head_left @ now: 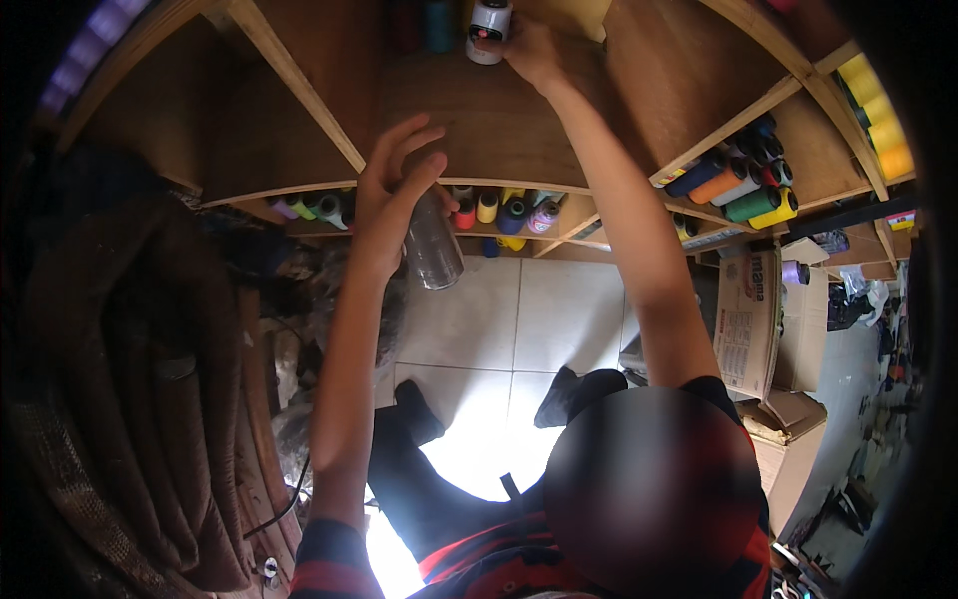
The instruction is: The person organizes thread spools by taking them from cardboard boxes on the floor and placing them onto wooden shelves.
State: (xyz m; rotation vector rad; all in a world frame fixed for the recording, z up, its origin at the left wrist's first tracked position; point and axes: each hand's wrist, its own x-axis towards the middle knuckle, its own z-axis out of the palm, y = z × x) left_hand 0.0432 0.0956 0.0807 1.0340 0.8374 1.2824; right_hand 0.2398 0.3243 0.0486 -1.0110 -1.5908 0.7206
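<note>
My right hand [534,52] reaches into an upper wooden shelf compartment [479,120], its fingers closed round a whitish thread spool [487,45] with a dark label. That spool stands upright, near the compartment's back. In front of the shelf's edge is my left hand [394,195], raised, with a dark grey thread spool [435,250] held against it. The fingers point up and the spool's lower end hangs below the hand. A teal spool [437,28] sits in shadow left of the whitish one.
Thread spools in many colours, such as a green one [750,206], fill the compartments below and right. An open cardboard box [748,319] stands at the right. Brown fabric [130,399] hangs at the left. Pale floor tiles [459,319] lie under my feet.
</note>
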